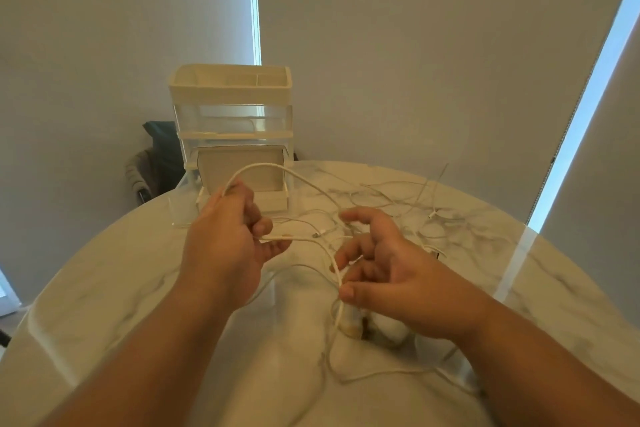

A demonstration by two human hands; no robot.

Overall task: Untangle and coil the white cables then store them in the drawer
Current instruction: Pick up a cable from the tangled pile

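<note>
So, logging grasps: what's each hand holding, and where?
Left hand grips a thin white cable at its raised loop; right hand pinches a white strand mid-length, away from any plug.

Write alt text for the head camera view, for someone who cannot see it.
Two bare hands work on thin white cables above a round white marble table: the left hand grips a raised loop, the right hand pinches a strand. More tangled cables lie beyond, beside a cream and clear plastic drawer organiser.
</note>
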